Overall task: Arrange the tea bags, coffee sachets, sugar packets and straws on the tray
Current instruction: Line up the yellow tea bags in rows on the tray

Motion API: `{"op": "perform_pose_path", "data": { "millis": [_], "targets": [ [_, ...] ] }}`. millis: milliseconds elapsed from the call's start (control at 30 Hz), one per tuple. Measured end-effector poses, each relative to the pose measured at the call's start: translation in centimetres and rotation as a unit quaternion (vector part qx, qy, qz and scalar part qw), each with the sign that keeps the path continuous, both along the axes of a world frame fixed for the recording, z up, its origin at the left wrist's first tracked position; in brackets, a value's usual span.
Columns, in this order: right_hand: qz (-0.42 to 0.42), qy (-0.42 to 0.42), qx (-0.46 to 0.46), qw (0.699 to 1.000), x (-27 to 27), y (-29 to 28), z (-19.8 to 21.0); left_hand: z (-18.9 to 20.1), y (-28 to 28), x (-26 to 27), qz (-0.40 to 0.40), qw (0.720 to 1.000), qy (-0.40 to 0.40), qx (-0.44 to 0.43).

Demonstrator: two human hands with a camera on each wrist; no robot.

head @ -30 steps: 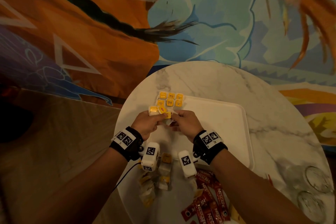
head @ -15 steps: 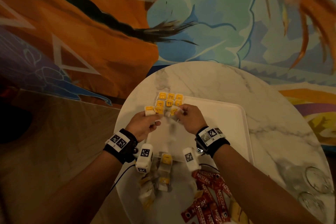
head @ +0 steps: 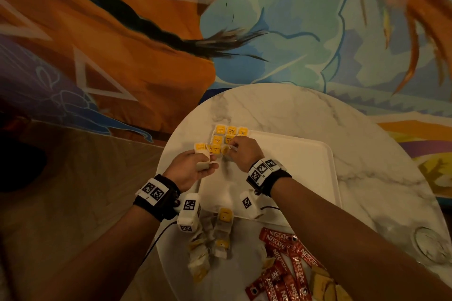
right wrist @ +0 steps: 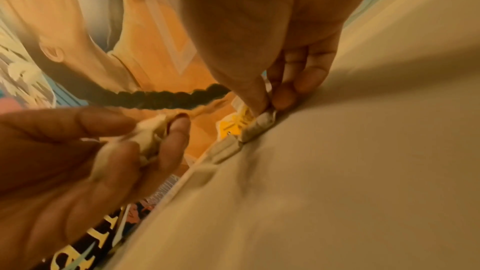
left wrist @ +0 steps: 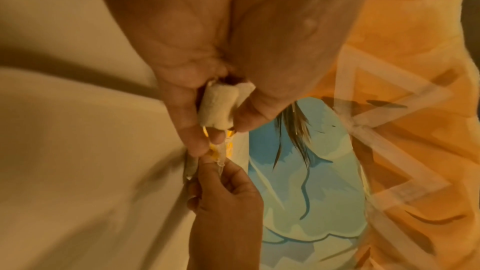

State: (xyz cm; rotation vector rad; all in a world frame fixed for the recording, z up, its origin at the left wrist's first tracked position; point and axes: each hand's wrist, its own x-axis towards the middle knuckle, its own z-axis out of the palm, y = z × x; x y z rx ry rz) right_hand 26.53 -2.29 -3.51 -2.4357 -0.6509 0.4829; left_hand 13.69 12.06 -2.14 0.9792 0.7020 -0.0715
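A white tray (head: 293, 166) lies on the round marble table (head: 281, 110). Several yellow-tagged tea bags (head: 230, 133) sit in rows at its far left corner. My right hand (head: 236, 148) pinches one tea bag (right wrist: 261, 123) down onto the tray beside those rows. My left hand (head: 199, 162) hovers at the tray's left edge and grips a few tea bags (left wrist: 219, 108) between thumb and fingers. Loose tea bags (head: 215, 237) lie on the table near me, with red coffee sachets (head: 286, 266) to their right. No straws are in view.
Tan sugar packets (head: 322, 283) lie beside the sachets at the near edge. Two glasses (head: 430, 247) stand at the table's right rim. A painted mural wall rises behind the table; wooden floor lies to the left.
Both hands have moved away from me toward the tea bag rows. The right hand has brought a tea bag down onto the tray; the left has drawn apart to the left with its bags.
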Motion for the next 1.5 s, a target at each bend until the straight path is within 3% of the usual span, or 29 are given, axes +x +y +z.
{"op": "perform_pose_path", "data": {
  "millis": [133, 233, 300, 400, 500, 933, 1233, 1500],
  "targets": [
    [-0.016, -0.027, -0.006, 0.999, 0.1, 0.0, -0.1, 0.2, 0.4, -0.2, -0.021, 0.999, -0.01, -0.043],
    [-0.021, -0.018, 0.072, 0.997, -0.3, -0.2, 0.0, 0.3, 0.6, -0.5, -0.043, 0.998, -0.023, -0.033],
    [-0.002, 0.05, 0.136, 0.989, -1.0, -0.3, 0.7, 0.5, 0.5, -0.6, -0.071, 0.997, -0.033, -0.018],
    [0.008, 0.213, 0.204, 0.955, -1.9, -1.0, 2.1, 0.7, 0.1, -0.6, -0.1, 0.994, -0.036, 0.008],
    [0.036, 0.253, 0.21, 0.944, -2.4, -1.5, 2.1, 0.9, -0.4, -0.6, -0.113, 0.992, -0.033, 0.052],
    [-0.034, 0.187, 0.276, 0.942, -2.7, -2.3, 1.8, 0.7, -0.7, -0.3, -0.076, 0.994, -0.032, 0.074],
    [0.03, 0.184, 0.247, 0.951, -2.5, -3.2, 2.7, 1.0, -0.8, -0.3, -0.067, 0.995, -0.032, 0.061],
    [0.058, 0.133, 0.272, 0.951, -3.3, -3.6, 2.9, 1.4, -1.1, 0.1, -0.053, 0.997, -0.009, 0.058]
  ]
}}
